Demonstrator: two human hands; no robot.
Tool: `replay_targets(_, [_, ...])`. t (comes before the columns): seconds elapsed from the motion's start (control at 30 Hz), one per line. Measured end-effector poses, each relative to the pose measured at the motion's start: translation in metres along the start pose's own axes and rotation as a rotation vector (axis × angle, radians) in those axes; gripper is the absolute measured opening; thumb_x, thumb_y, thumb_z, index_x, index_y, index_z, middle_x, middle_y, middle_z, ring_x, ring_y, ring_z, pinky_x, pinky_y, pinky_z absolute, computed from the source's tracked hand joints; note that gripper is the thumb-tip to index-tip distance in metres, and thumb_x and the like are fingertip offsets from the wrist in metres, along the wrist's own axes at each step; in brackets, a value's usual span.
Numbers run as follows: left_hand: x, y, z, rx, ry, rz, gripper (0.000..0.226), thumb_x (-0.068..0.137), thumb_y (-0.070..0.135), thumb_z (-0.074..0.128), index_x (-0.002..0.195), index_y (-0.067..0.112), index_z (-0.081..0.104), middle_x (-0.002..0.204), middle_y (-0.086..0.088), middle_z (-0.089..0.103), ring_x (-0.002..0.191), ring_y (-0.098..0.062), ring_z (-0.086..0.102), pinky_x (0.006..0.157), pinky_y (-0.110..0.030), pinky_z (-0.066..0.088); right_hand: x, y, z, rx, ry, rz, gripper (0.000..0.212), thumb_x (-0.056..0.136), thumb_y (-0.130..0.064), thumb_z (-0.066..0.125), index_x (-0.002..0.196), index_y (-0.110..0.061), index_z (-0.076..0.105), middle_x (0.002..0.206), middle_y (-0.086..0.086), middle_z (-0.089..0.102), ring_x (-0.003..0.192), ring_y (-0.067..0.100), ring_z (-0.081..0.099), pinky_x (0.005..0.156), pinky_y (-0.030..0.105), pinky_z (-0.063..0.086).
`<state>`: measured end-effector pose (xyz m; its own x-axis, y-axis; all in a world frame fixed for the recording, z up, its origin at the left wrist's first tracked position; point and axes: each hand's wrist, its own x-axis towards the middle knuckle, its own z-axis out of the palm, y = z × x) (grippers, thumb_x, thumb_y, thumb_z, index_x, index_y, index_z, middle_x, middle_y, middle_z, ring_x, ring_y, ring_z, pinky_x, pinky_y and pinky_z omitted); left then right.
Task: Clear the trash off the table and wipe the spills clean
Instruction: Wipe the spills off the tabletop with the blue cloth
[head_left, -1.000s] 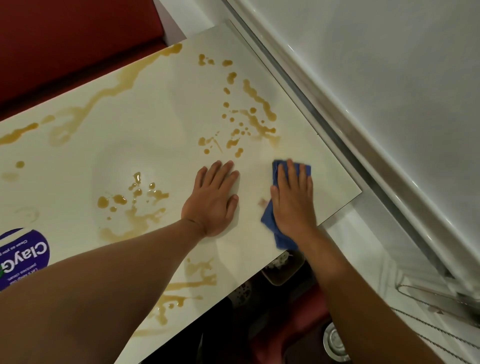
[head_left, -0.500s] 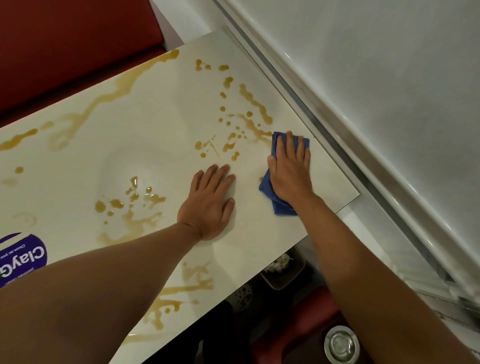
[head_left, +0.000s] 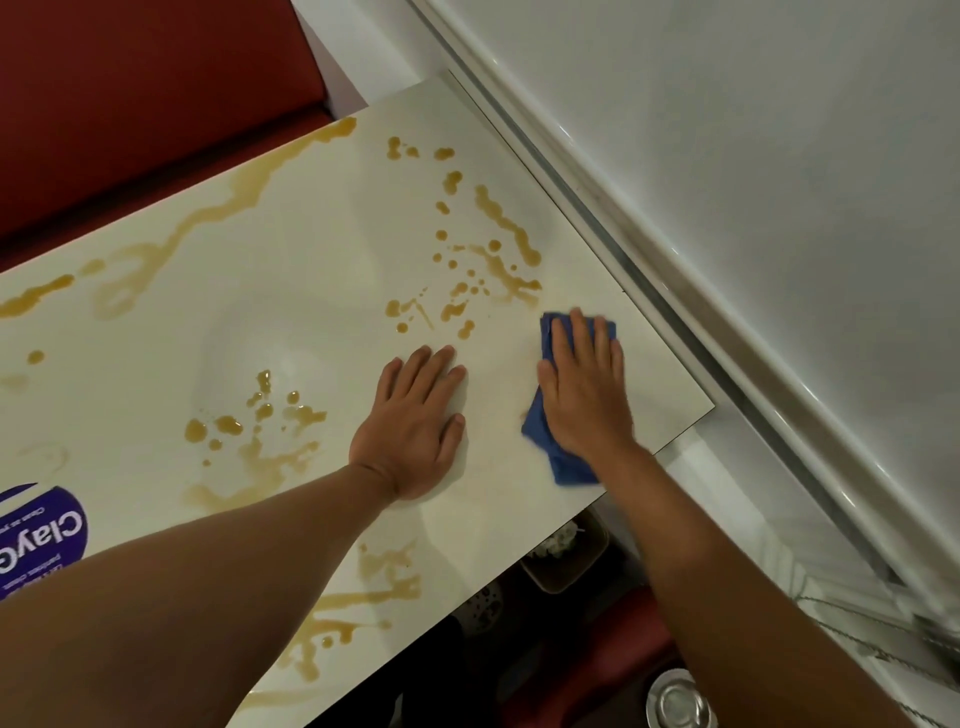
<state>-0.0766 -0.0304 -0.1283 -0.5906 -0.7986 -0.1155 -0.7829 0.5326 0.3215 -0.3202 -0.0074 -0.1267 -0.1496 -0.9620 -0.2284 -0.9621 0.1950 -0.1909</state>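
From the head camera, the right hand lies flat with straight fingers pressing a blue cloth onto the white table, close to the table's corner at about four o'clock. The left hand rests palm-down, fingers straight and nearly together, just beside it at nine o'clock, holding nothing. Brown spills sit at roughly twelve o'clock from the cloth, their lowest drops near its front edge; another cluster lies at nine o'clock past the left hand, and streaks run along the near edge at seven o'clock. To wipe well, I would keep the palm flat and sweep the cloth toward twelve, dragging liquid inward (not off the rim). The table edge is close on the right, so there is little room that way; open surface lies ahead and to the left. A purple label at the far left may be a wipes pack, but it is cut off.
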Motion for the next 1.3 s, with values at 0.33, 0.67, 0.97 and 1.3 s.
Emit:
replay_targets(0.33, [-0.001, -0.002, 0.001, -0.018, 0.016, 0.002, 0.059, 0.1, 0.041, 0.034, 0.152, 0.014, 0.039, 0.165, -0.006, 0.027, 0.153, -0.028, 0.017, 0.125, -0.05, 0.01, 0.026, 0.021, -0.009, 0.081, 0.08, 0.033, 0.057, 0.109, -0.032, 0.027, 0.16, -0.008, 0.016, 0.168, 0.016, 0.009, 0.155, 0.036, 0.001, 0.127, 0.046, 0.0])
replay_targets(0.67, [0.0, -0.002, 0.002, -0.019, 0.015, 0.004, 0.059, 0.1, 0.041, 0.033, 0.152, 0.013, 0.039, 0.165, -0.007, 0.027, 0.153, -0.029, 0.018, 0.124, -0.051, 0.012, 0.022, 0.016, -0.004, 0.039, 0.035, 0.099, 0.061, 0.108, -0.039, 0.018, 0.16, -0.009, 0.014, 0.168, 0.016, 0.006, 0.155, 0.039, 0.0, 0.126, 0.051, 0.002])
replay_targets(0.97, [0.0, -0.001, 0.001, -0.021, 0.009, 0.003, 0.06, 0.1, 0.042, 0.032, 0.153, 0.014, 0.038, 0.165, -0.006, 0.026, 0.154, -0.028, 0.016, 0.125, -0.049, 0.009, 0.039, 0.02, -0.006, 0.073, 0.102, 0.046, 0.056, 0.109, -0.034, 0.026, 0.16, -0.011, 0.018, 0.169, 0.013, 0.011, 0.156, 0.032, 0.002, 0.127, 0.046, 0.001])
replay_targets(1.3, [0.0, -0.001, 0.001, -0.016, 0.028, 0.005, 0.061, 0.1, 0.042, 0.033, 0.153, 0.012, 0.04, 0.164, -0.008, 0.028, 0.153, -0.029, 0.018, 0.125, -0.049, 0.01, -0.058, -0.012, 0.02, -0.002, 0.025, 0.147, 0.065, 0.105, -0.045, 0.018, 0.159, -0.01, 0.021, 0.167, 0.017, 0.015, 0.153, 0.041, 0.011, 0.124, 0.055, 0.014])
